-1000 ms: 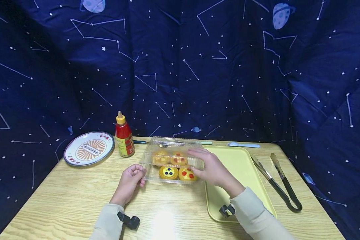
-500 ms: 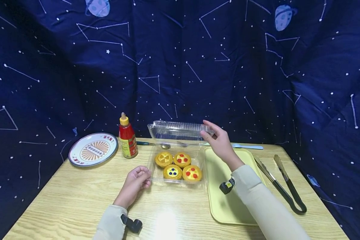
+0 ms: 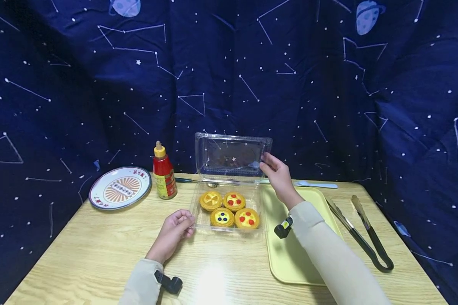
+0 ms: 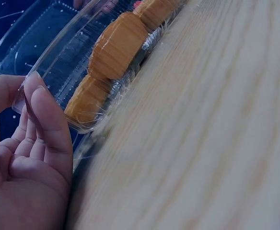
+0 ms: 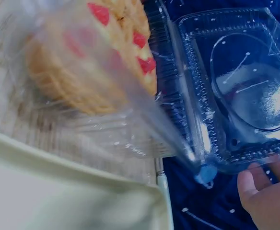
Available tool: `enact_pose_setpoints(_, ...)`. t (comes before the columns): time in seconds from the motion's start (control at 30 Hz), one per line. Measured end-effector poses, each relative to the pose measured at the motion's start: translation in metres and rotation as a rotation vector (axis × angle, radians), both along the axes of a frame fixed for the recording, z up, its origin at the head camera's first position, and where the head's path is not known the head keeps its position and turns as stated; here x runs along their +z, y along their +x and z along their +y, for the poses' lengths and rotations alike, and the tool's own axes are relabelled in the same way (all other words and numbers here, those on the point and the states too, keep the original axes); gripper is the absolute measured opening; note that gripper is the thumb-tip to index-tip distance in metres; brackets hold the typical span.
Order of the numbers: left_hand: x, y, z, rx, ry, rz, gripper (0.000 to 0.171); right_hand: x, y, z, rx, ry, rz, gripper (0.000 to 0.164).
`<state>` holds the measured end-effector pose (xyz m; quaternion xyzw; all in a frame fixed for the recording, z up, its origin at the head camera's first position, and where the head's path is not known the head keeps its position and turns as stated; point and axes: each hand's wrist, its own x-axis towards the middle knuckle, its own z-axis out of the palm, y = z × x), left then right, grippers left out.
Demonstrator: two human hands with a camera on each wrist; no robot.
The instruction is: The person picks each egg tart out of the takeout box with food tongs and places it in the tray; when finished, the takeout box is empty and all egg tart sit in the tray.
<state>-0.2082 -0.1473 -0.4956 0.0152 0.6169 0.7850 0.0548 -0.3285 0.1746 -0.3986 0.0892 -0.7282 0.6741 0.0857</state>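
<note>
A clear plastic clamshell container (image 3: 201,222) sits mid-table in the head view, holding several egg tarts (image 3: 222,217), topped with red, dark blue or yellow pieces. My left hand (image 3: 173,233) pinches the rim at its left front corner; the left wrist view has the thumb and index finger meeting on the container's edge (image 4: 68,44). The lid (image 3: 233,156) stands raised at the back. At its right edge, my right hand (image 3: 281,178) holds it, with the thumb (image 5: 247,187) on one side and fingers partly hidden behind the clear plastic.
A yellow tray (image 3: 290,271) lies right of the container, with black-handled tongs (image 3: 360,239) beyond it. A red sauce bottle (image 3: 164,176) and a patterned plate (image 3: 99,182) stand left. Behind are a blue fork (image 3: 316,185), a dark-handled utensil (image 3: 185,180) and a starry curtain (image 3: 229,84).
The lid has swung up and back from over the tarts to upright, with my right hand rising along with it. My left hand has stayed at the container's corner.
</note>
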Motion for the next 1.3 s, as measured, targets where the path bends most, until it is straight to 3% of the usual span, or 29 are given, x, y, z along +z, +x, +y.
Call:
enact_pose_setpoints(0.2,-0.003,-0.006,0.005,0.001,0.012,0.013,0.014,-0.011,-0.004,0.006,-0.013,0.014,-0.107,0.053)
enact_pose_setpoints(0.5,-0.006,-0.006,0.004,0.006,0.006,0.020,0.013,-0.022,-0.005,0.017,0.068,0.002,-0.198,0.062)
enact_pose_setpoints(0.8,-0.007,-0.005,0.004,0.010,0.007,0.012,0.015,-0.013,0.008,0.036,0.069,0.156,-0.091,0.062)
enact_pose_setpoints(1.3,-0.005,0.002,0.003,0.015,-0.012,0.037,0.009,-0.003,0.064,0.076,0.103,0.380,0.095,0.056)
